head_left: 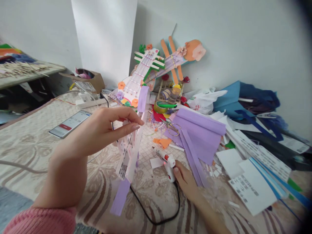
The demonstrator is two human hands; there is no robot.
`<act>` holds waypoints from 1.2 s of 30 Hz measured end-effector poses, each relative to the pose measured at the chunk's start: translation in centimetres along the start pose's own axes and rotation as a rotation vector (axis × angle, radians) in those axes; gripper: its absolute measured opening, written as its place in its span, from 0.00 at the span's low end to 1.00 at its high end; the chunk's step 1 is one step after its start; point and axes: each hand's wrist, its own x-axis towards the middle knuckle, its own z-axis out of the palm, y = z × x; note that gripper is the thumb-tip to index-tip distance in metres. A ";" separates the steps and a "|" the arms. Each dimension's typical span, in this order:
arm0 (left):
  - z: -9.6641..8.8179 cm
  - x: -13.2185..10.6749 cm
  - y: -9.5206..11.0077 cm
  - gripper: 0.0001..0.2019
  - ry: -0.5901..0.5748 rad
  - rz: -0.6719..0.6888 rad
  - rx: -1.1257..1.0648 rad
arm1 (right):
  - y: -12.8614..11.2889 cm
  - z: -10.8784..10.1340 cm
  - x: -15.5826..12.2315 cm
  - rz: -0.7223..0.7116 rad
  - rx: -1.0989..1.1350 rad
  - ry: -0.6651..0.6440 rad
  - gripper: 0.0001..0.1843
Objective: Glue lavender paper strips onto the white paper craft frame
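My left hand (119,123) is closed around a narrow white foam-board piece (133,156), with thumb and index finger at its upper edge and the other fingers mostly hidden behind. The piece stands up on edge, tilted, and has printing on one face. A purple crepe-paper strip (120,198) runs along it and sticks out at its lower end, with more purple at the top. My right hand (184,177) grips a white hot glue gun (168,167) low over the table, its nozzle pointing away to the left and a small red light glowing. A black cord trails from its handle.
A phone (70,123) lies left, near a power strip (89,103) and a cardboard box (91,83). Purple crepe paper (195,133), scissors (173,128) and tape (162,106) lie ahead. Decorated paper instruments (143,73) lean at the wall. White board pieces (253,191) are right.
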 end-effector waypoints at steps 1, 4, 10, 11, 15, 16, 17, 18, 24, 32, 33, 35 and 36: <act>0.0 0.0 0.1 0.10 -0.005 -0.001 -0.002 | 0.0 0.0 0.0 0.003 0.003 -0.002 0.24; -0.1 0.0 0.3 0.09 -0.013 -0.005 -0.015 | 0.0 0.0 -0.1 0.020 0.005 0.002 0.25; -0.1 -0.2 0.2 0.08 -0.014 -0.013 -0.026 | 0.6 0.2 -0.3 0.067 0.068 -0.007 0.27; -0.2 -0.2 0.1 0.08 -0.012 -0.011 -0.027 | 0.8 0.2 -0.3 0.070 0.092 -0.009 0.27; -0.1 -0.1 -0.1 0.10 0.002 -0.010 -0.028 | 1.4 0.4 -0.4 0.097 0.183 0.001 0.27; -0.1 -0.1 -0.1 0.10 0.006 -0.011 -0.029 | 1.5 0.5 -0.4 0.109 0.199 0.002 0.27; -0.1 -0.1 -0.1 0.10 0.008 -0.014 -0.032 | 1.5 0.5 -0.4 0.120 0.208 0.001 0.27; -0.1 -0.1 -0.1 0.09 0.011 -0.017 -0.035 | 1.5 0.5 -0.4 0.127 0.210 0.002 0.28; 0.0 -0.1 -0.1 0.08 0.030 0.040 -0.071 | 1.3 0.4 -0.2 0.122 0.205 0.015 0.28; 0.0 -0.2 -0.3 0.08 0.064 0.077 -0.041 | 1.7 0.7 -0.3 0.113 0.200 0.025 0.27; 0.0 -0.2 -0.3 0.08 0.067 0.079 -0.040 | 1.8 0.7 -0.3 0.115 0.195 0.028 0.27; 0.1 -0.2 -0.4 0.08 0.076 0.078 -0.041 | 1.9 0.7 -0.4 0.122 0.182 0.033 0.27; 0.1 -0.2 -0.4 0.09 0.083 0.075 -0.038 | 1.9 0.7 -0.4 0.124 0.176 0.034 0.27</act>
